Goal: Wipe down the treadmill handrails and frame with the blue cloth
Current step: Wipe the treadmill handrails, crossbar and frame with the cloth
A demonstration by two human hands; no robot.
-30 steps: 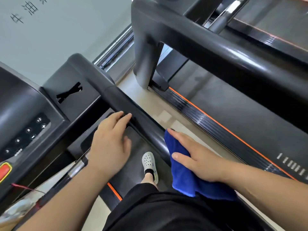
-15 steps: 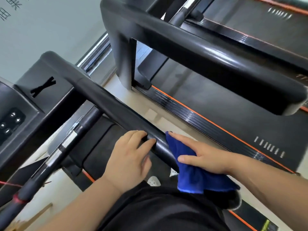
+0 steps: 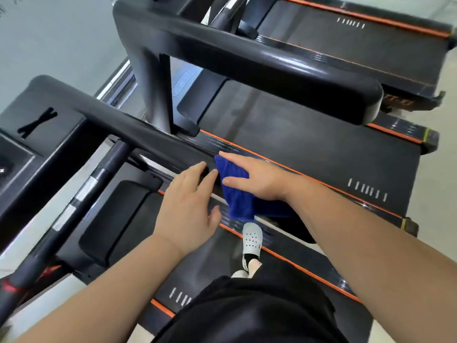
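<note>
Pale floor (image 3: 442,169) under a row of treadmills (image 3: 296,134), with you standing on the nearest.
Your handrail (image 3: 138,129) runs diagonally ahead. The blue cloth (image 3: 235,194) drapes over it beneath your right hand (image 3: 257,179), grip wide, fingers flat. Your left hand (image 3: 188,209) rests just beside the cloth, grip wide, fingertips on the rail.

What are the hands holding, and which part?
Nothing is gripped. The right hand presses flat on the upper part of the blue cloth against the handrail; the left hand rests on the handrail beside it.

blue cloth (image 3: 236,189) — draped over black handrail (image 3: 138,125)
</note>
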